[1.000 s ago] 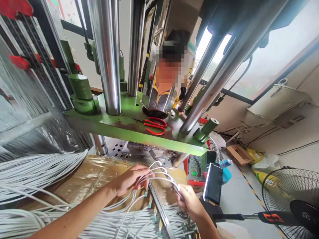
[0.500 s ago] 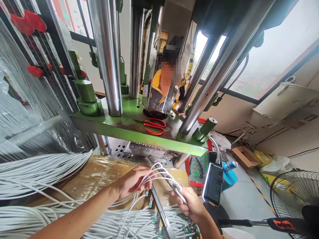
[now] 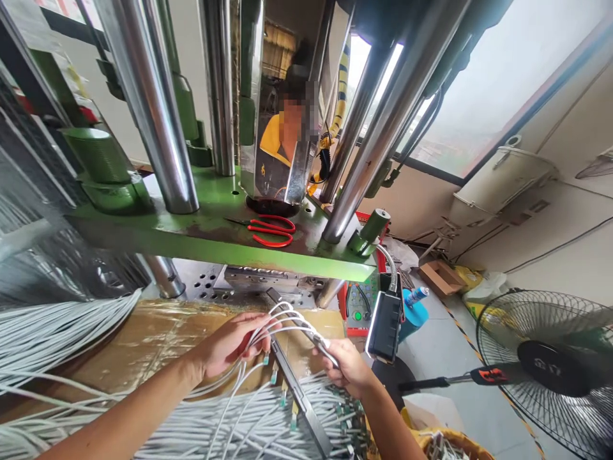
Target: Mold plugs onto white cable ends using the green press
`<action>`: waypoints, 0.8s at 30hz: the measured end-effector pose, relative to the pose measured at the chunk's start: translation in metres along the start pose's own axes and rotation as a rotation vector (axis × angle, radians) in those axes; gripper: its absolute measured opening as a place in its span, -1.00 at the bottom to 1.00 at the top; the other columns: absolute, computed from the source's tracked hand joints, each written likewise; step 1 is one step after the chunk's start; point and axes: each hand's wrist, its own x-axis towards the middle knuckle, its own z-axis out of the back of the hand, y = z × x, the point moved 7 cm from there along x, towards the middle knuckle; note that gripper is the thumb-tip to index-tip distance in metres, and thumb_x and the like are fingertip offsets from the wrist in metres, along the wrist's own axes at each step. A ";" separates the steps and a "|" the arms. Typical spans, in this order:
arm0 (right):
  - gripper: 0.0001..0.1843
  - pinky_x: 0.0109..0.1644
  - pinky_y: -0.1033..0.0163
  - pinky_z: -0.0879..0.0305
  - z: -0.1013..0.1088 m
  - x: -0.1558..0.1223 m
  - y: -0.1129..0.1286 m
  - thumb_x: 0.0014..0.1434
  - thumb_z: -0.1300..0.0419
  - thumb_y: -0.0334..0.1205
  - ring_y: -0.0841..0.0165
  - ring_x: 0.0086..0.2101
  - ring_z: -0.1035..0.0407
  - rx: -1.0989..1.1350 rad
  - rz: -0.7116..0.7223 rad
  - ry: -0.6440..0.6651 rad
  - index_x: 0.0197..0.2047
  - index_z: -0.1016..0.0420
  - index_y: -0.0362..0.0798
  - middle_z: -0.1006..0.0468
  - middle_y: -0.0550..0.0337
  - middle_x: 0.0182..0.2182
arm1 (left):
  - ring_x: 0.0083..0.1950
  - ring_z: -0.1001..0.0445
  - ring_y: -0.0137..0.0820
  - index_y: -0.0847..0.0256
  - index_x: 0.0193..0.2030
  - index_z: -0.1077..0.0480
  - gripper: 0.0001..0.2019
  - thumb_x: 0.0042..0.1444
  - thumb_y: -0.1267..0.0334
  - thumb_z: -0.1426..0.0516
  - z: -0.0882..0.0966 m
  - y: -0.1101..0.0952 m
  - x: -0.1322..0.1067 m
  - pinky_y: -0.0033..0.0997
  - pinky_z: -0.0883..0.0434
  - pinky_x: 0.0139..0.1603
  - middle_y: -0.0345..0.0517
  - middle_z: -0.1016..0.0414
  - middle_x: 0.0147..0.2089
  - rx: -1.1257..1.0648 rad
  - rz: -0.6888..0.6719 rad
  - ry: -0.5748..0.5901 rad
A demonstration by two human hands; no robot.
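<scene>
My left hand (image 3: 237, 342) is closed around several white cables (image 3: 276, 331), which arch from the fingers over to a narrow metal bar (image 3: 301, 322). The near end of that bar is gripped by my right hand (image 3: 348, 367), thumb on top. Whether the cable ends are seated in the bar or only lie on it, I cannot tell. Below the hands, a second long dark metal bar (image 3: 301, 396) lies slanted across a pile of white cables (image 3: 191, 428). Small green-tipped connectors (image 3: 283, 399) show beside it.
Beyond the hands stands a press with a green plate (image 3: 215, 239), steel columns (image 3: 148, 115) and red-handled scissors (image 3: 272, 231) on top. A reflected person appears in its shiny panel. Brown cardboard (image 3: 163, 332) lies beneath the cables. A control box (image 3: 357, 310) and fan (image 3: 546, 367) stand right.
The camera view has shifted, so the press and hands appear further left and more of the fan shows. Both hands keep their hold on the cables and bar.
</scene>
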 end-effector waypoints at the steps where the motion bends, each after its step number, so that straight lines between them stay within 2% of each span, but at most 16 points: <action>1: -0.47 -0.69 0.39 0.43 0.000 0.000 0.000 0.07 -0.21 0.21 0.66 -0.71 0.25 -0.009 0.007 -0.003 -0.25 -0.52 -0.15 -0.18 0.42 -0.63 | -0.65 -0.12 -0.60 0.39 -0.31 -0.47 -0.63 -0.01 0.04 -0.27 0.000 0.000 -0.001 -0.60 0.06 -0.66 -0.03 -0.45 -0.55 0.002 -0.004 0.005; 7: -0.48 -0.67 0.38 0.38 0.001 -0.004 0.002 0.11 -0.14 0.24 0.61 -0.69 0.24 -0.144 0.062 -0.042 -0.25 -0.53 -0.09 -0.16 0.38 -0.60 | -0.63 0.00 -0.62 0.37 -0.30 -0.47 -0.70 0.03 0.11 -0.24 0.001 -0.005 -0.002 -0.61 0.13 -0.64 -0.11 -0.38 -0.54 0.005 -0.018 -0.006; 10: -0.48 -0.67 0.37 0.28 0.003 -0.005 0.007 0.12 -0.09 0.27 0.58 -0.69 0.19 -0.287 0.111 -0.115 -0.34 -0.50 -0.07 -0.16 0.37 -0.61 | -0.60 0.08 -0.61 0.35 -0.29 -0.48 -0.67 0.03 0.05 -0.25 -0.008 -0.003 -0.012 -0.58 0.17 -0.62 -0.23 -0.24 -0.58 0.000 -0.016 0.001; 13: -0.51 -0.58 0.33 -0.02 0.004 -0.007 0.020 0.11 -0.11 0.25 0.47 -0.60 -0.04 -0.482 0.233 -0.243 -0.49 -0.41 -0.02 -0.23 0.29 -0.60 | -0.62 0.16 -0.60 0.33 -0.30 -0.51 -0.59 0.06 -0.06 -0.21 -0.027 0.020 -0.042 -0.51 0.22 -0.61 -0.36 -0.02 -0.66 0.093 0.081 0.082; 15: -0.55 -0.39 0.28 -0.19 0.003 -0.010 0.029 0.11 -0.13 0.23 0.37 -0.47 -0.19 -0.605 0.326 -0.308 -0.48 -0.40 0.00 -0.34 0.20 -0.52 | -0.64 0.16 -0.60 0.33 -0.37 -0.51 -0.59 0.07 -0.08 -0.21 -0.036 0.040 -0.069 -0.48 0.24 -0.61 -0.37 0.02 -0.70 0.119 0.148 0.149; 16: -0.57 -0.30 0.24 -0.24 0.003 -0.010 0.031 0.12 -0.13 0.22 0.32 -0.41 -0.24 -0.648 0.358 -0.316 -0.44 -0.42 0.01 -0.39 0.16 -0.48 | -0.65 0.16 -0.60 0.31 -0.40 -0.49 -0.60 0.06 -0.07 -0.21 -0.034 0.046 -0.081 -0.48 0.24 -0.62 -0.38 0.03 -0.70 0.065 0.156 0.132; 17: -0.58 -0.24 0.21 -0.26 0.005 -0.009 0.032 0.14 -0.12 0.21 0.28 -0.37 -0.29 -0.695 0.383 -0.318 -0.38 -0.45 0.01 -0.43 0.13 -0.44 | -0.66 0.17 -0.61 0.29 -0.44 -0.45 -0.63 0.06 -0.04 -0.22 -0.026 0.048 -0.091 -0.50 0.23 -0.63 -0.39 0.05 -0.70 -0.041 0.134 0.064; 18: -0.58 -0.20 0.18 -0.28 0.007 -0.008 0.033 0.15 -0.10 0.21 0.24 -0.33 -0.33 -0.760 0.409 -0.323 -0.33 -0.47 0.01 -0.47 0.09 -0.42 | -0.66 0.18 -0.62 0.27 -0.46 -0.40 -0.66 0.08 0.01 -0.22 -0.011 0.044 -0.099 -0.53 0.22 -0.64 -0.41 0.07 -0.69 -0.182 0.077 -0.056; 20: -0.57 -0.11 0.13 -0.32 0.015 -0.005 0.035 0.19 -0.05 0.19 0.18 -0.24 -0.40 -0.974 0.491 -0.367 -0.22 -0.50 0.02 -0.53 0.04 -0.32 | -0.67 0.18 -0.63 0.25 -0.47 -0.31 -0.73 0.17 0.15 -0.14 0.035 0.022 -0.115 -0.59 0.17 -0.67 -0.43 0.10 -0.65 -0.478 -0.124 -0.360; 22: -0.54 -0.05 0.09 -0.34 0.019 -0.002 0.038 0.21 -0.01 0.18 0.15 -0.17 -0.43 -1.223 0.614 -0.435 -0.15 -0.52 0.03 -0.55 0.02 -0.24 | -0.70 0.13 -0.64 0.27 -0.45 -0.28 -0.77 0.25 0.32 0.00 0.085 -0.014 -0.132 -0.64 0.11 -0.70 -0.42 0.09 -0.64 -0.655 -0.379 -0.620; 24: -0.52 -0.08 0.11 -0.37 0.017 -0.002 0.036 0.22 0.03 0.18 0.17 -0.19 -0.45 -1.380 0.697 -0.462 -0.14 -0.52 0.03 -0.56 0.02 -0.25 | -0.72 0.08 -0.63 0.29 -0.41 -0.29 -0.76 0.26 0.41 0.07 0.128 -0.058 -0.145 -0.65 0.09 -0.73 -0.42 0.06 -0.65 -0.681 -0.563 -0.787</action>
